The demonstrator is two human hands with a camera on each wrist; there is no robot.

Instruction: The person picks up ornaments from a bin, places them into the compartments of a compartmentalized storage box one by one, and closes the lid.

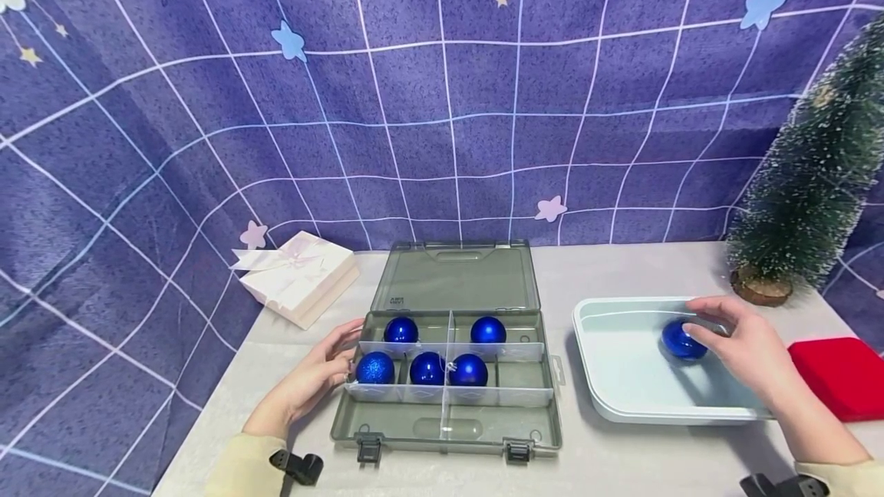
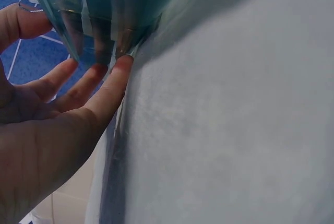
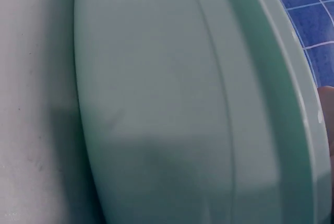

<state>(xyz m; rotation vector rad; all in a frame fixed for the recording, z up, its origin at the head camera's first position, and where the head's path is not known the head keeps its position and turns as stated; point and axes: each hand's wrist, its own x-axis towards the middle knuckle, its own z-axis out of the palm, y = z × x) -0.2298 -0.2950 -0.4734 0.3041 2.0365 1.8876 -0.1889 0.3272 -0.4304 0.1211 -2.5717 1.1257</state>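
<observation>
On my feed, left hand (image 1: 314,378), fingers loosely extended, touches the divided box (image 1: 493,411) at its nine o'clock. Inside: five blue balls (image 1: 427,368), two back, three middle. Box's three o'clock: pale tray (image 1: 618,374); sixth ball (image 1: 678,342) within, pinched by right hand (image 1: 753,347).

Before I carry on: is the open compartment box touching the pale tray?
Apart: the head view shows a strip of table between the compartment box and the pale tray.

A homelike nook — starry purple cloth (image 1: 476,146), frosted little tree (image 1: 815,182), beribboned box (image 1: 304,286).
</observation>
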